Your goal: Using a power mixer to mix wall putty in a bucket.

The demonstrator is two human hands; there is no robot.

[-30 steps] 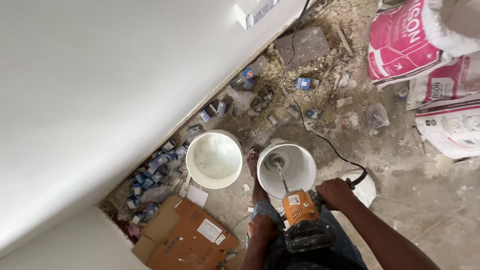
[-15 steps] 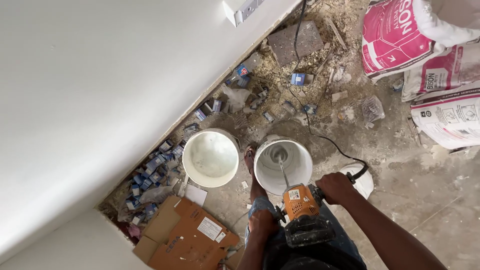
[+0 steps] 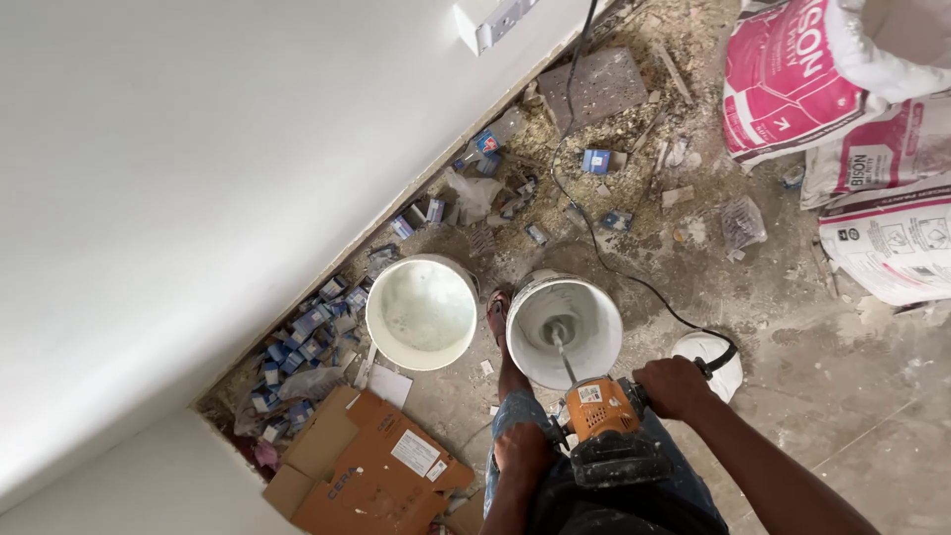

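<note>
Since the earlier frame the view has slid a little, so both buckets and the mixer sit slightly lower and further right in the picture; the hands stay on the tool as before.

The white wall fills the left half, meeting a dusty concrete floor strewn with rubble. Pink-and-white sacks are piled at the upper right. A flattened brown cardboard box lies at the bottom left.

Two white buckets stand side by side near the wall: the left bucket and, just beside it, the mixing bucket, where the paddle shaft dips into pale mix. The orange power mixer sits directly above that bucket's near edge.

The right hand is closed tightly around the mixer's side handle. The left hand is on the tool's other side; whether its fingers are wrapped around a handle cannot be told. A black cable trails across the floor toward the wall.
</note>
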